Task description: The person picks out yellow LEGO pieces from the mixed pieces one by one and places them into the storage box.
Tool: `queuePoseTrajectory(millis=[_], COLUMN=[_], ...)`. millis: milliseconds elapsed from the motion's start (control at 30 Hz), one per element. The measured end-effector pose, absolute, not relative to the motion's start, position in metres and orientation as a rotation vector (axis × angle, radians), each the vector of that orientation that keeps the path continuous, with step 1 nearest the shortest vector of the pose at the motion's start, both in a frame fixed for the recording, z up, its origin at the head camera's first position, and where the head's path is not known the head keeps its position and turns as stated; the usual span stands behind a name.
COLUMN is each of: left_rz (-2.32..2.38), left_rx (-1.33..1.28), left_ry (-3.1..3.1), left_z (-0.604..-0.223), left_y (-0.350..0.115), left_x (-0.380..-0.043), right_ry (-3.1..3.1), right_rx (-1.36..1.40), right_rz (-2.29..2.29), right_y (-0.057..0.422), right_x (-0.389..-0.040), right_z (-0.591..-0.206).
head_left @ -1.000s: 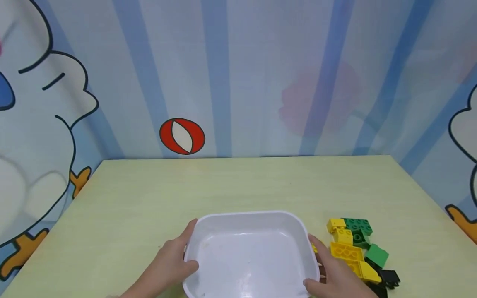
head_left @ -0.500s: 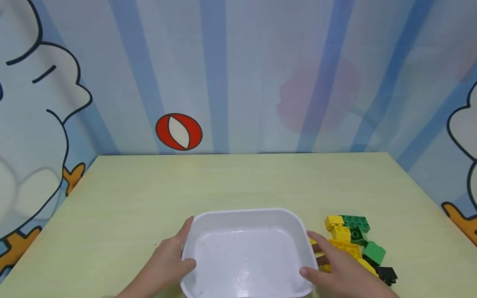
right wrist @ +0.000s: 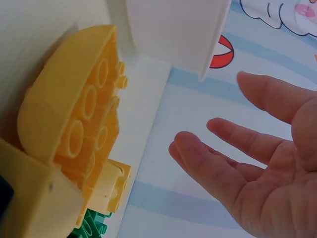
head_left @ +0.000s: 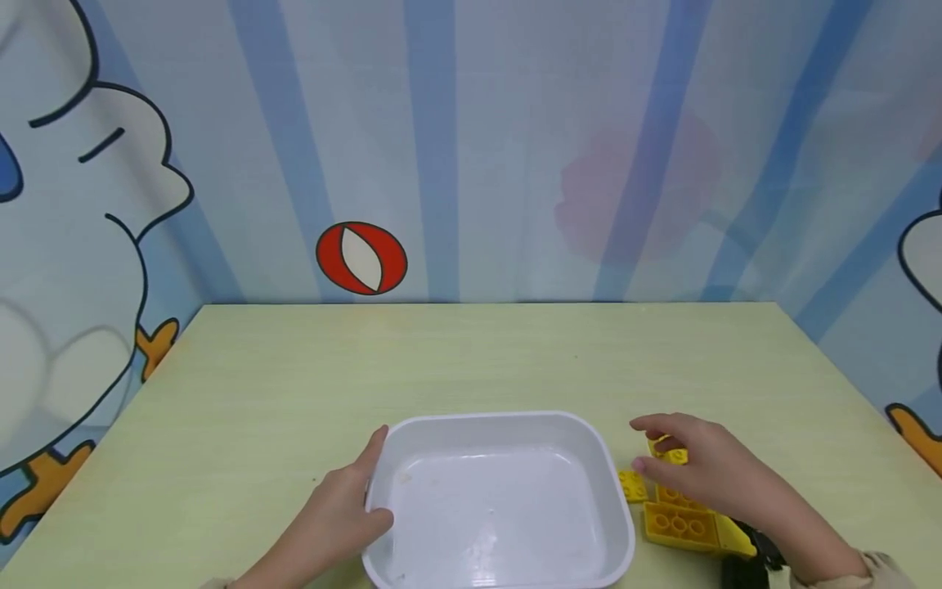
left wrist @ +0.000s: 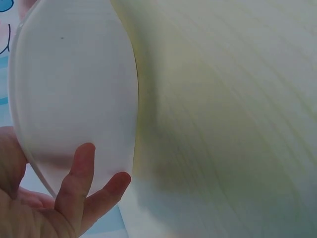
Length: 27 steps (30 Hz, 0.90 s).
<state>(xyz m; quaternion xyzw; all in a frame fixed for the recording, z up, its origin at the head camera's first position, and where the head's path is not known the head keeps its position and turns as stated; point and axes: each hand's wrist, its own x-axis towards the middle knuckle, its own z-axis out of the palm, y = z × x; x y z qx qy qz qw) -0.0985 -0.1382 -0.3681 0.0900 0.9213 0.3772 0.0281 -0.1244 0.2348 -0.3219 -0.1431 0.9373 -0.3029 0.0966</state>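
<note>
A white plastic tray (head_left: 500, 523) sits at the table's front, its inside bare. My left hand (head_left: 334, 511) holds its left side, thumb over the rim; the left wrist view shows fingers spread against the tray's outer wall (left wrist: 74, 94). Right of the tray, my right hand (head_left: 710, 462) hovers over toy building bricks with nothing in its grasp. The right wrist view shows that hand (right wrist: 262, 163) with fingers apart, beside large yellow bricks (right wrist: 47, 104) and a green brick (right wrist: 91, 223). In the head view it covers part of the pile, where yellow bricks (head_left: 680, 525) show.
A small yellow brick (head_left: 632, 485) lies close by the tray's right wall. Black pieces (head_left: 743, 571) lie at the near end of the pile, under the right forearm. The pale green table (head_left: 441, 360) ends at a cartoon-printed backdrop (head_left: 500, 164).
My right hand has let go of the tray's right side and moved up and right over the bricks. The left hand keeps its hold, and the tray stays in place.
</note>
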Motion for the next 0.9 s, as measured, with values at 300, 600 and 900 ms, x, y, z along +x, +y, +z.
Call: queuePoseTrajectory(millis=[300,600,900], left_rz=[1.171,1.182,1.186], left_rx=[0.285,0.284,0.300], left_ry=[2.846,2.844,2.860], left_z=[-0.369,-0.369,-0.369], left_y=[-0.138,-0.138,-0.139], left_x=[-0.098,-0.098,-0.098], right_ry=[2.727,2.712,2.732], right_rx=[-0.551,-0.665,-0.719], right_rz=[-0.658,-0.559,-0.422], right_y=[0.225,0.214,0.207], right_x=[-0.140,-0.149,-0.154], right_z=[-0.339,-0.353,-0.358])
